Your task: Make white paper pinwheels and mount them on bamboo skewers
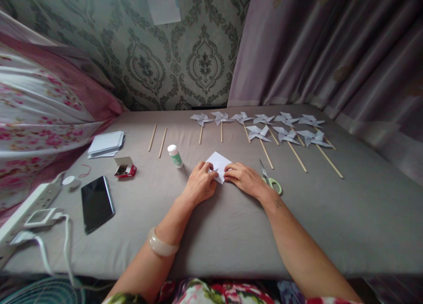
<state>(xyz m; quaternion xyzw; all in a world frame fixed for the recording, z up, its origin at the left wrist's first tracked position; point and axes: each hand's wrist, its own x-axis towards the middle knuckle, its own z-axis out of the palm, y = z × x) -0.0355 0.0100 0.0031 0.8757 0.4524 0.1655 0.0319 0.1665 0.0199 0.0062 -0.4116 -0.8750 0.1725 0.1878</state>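
Note:
A small white sheet of paper (218,160) lies turned like a diamond on the grey cloth, between my two hands. My left hand (201,183) is closed, its thumb and fingers pinching a raised edge or corner of the sheet on the left. With bent fingers, my right hand (244,178) grips the sheet's right edge; the thumb is partly hidden. Just beyond my right hand, scissors (272,184) with light green handles lie partly under the wrist. To the left of the paper stands a glue bottle (175,156) with a white cap.
Several white paper pinwheels (262,134) on wooden sticks lie at the back right. Two bare sticks (162,142) lie back left. A stack of paper (105,144), a small red box (125,168), a phone (97,204) and a power strip (28,213) with white cables line the left side.

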